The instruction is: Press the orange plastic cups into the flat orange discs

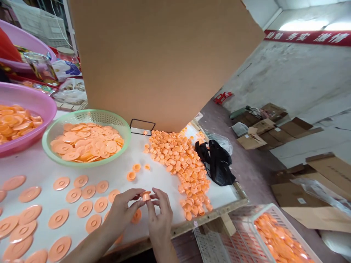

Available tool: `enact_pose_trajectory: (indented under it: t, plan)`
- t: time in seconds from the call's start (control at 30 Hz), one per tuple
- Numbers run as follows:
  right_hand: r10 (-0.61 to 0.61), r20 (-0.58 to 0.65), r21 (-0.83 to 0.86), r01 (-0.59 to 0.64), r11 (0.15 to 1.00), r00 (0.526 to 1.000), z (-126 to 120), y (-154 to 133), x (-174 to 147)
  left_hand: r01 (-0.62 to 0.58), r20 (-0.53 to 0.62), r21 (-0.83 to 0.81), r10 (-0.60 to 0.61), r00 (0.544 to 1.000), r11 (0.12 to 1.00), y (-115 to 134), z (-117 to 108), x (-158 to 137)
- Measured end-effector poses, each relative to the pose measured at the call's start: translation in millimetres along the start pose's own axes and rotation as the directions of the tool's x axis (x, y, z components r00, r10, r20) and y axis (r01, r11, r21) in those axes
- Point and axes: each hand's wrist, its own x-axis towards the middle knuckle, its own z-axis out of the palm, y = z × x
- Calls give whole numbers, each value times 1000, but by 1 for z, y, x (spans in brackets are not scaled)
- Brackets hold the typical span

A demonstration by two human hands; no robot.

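Between the fingertips of both hands, just above the near part of the table, is a small orange plastic cup with a flared rim. My left hand pinches it from the left, and my right hand grips it from the right; fingers partly cover it. Below the hands an orange piece shows on the table. Flat orange discs with a ring in the middle lie spread out to the left. A large heap of small orange cups lies to the right, with a few loose cups beyond my hands.
A green basket of discs and a pink basin of orange pieces stand left. A tall cardboard sheet rises behind. A black bag lies at the table's right edge; a white crate of orange pieces stands below.
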Motion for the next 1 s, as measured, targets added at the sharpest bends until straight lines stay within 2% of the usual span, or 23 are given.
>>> enact_pose_trajectory:
  t: [0.1,0.23,0.37,0.43,0.53,0.6,0.67,0.77,0.83,0.93,1.0]
  plan:
    - [36,67,68,-40,997,997,4,-5,9,-69,42,29,68,997,997,8,2,-3]
    - [60,64,124,-68,990,996,7,-10,10,-160,63,118,153,986,980,14,1,-4]
    - [154,77,138,-164,977,985,18,-8,10,-254,59,228,247,967,940,7,0,0]
    - [251,131,125,-268,955,959,27,0,17,-202,52,267,195,979,942,-2,2,9]
    - [368,255,60,-395,917,894,41,19,39,-80,0,333,85,996,940,-13,0,30]
    - [366,334,10,-392,920,869,46,30,56,-31,-49,398,55,997,917,-17,-11,40]
    - [312,394,-24,-330,944,864,46,38,73,-8,-66,477,45,997,879,-18,-29,42]
    - [248,358,-69,-239,969,900,45,44,96,-37,6,597,41,999,801,-17,-57,26]
    - [241,281,-111,-218,970,929,49,45,110,-124,124,661,56,991,740,-17,-65,11]
    - [250,255,-135,-221,966,934,60,48,126,-248,284,717,51,957,651,-20,-57,-6]
    - [258,270,-131,-230,964,928,63,51,130,-258,292,743,47,955,618,-23,-45,-7]
